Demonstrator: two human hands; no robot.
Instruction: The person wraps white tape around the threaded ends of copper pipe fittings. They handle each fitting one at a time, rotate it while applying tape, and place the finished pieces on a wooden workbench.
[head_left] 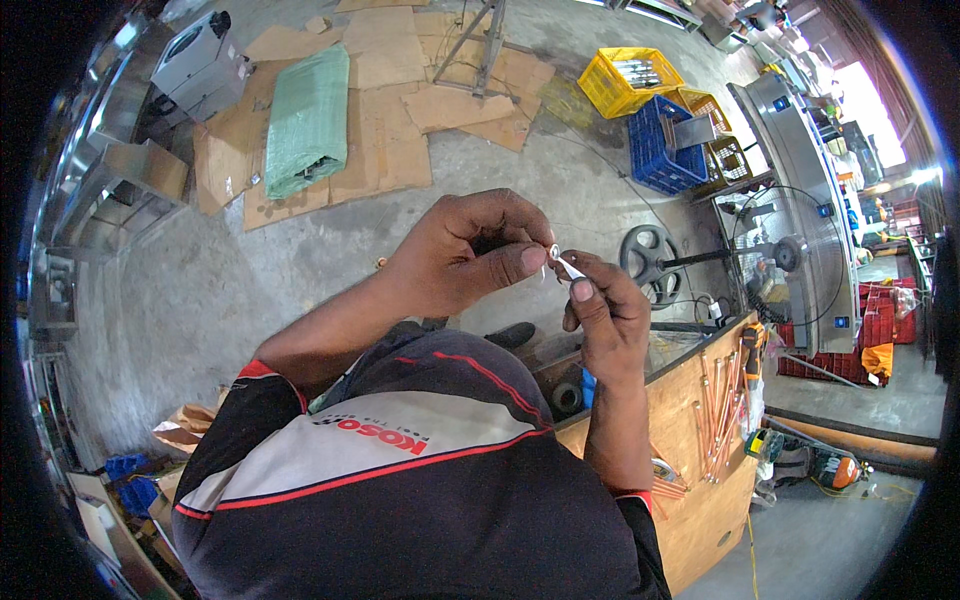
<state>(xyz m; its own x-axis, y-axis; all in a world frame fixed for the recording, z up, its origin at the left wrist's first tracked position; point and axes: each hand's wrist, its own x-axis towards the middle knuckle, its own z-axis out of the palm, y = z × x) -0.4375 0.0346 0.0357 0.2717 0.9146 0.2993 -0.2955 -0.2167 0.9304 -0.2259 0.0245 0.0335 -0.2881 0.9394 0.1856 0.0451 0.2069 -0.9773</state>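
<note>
Both my hands are raised in front of my chest, close together. Between the fingertips of my right hand (610, 315) is a small silvery-white piece (568, 267), narrow in shape, with a ring-like end tilted up toward the left. My left hand (470, 245) pinches at that ring end with thumb and forefinger. A thin pale strip shows just below the left thumb; whether it belongs to the piece I cannot tell. The exact kind of piece is too small to make out.
A wooden worktop (690, 480) at my right carries several copper tubes (718, 410). Beyond it stand a fan (785, 255) with a black wheel-shaped base (650, 262), and blue (660, 150) and yellow (615, 85) crates. Ahead, a green wrapped package (308, 120) lies on cardboard (385, 160).
</note>
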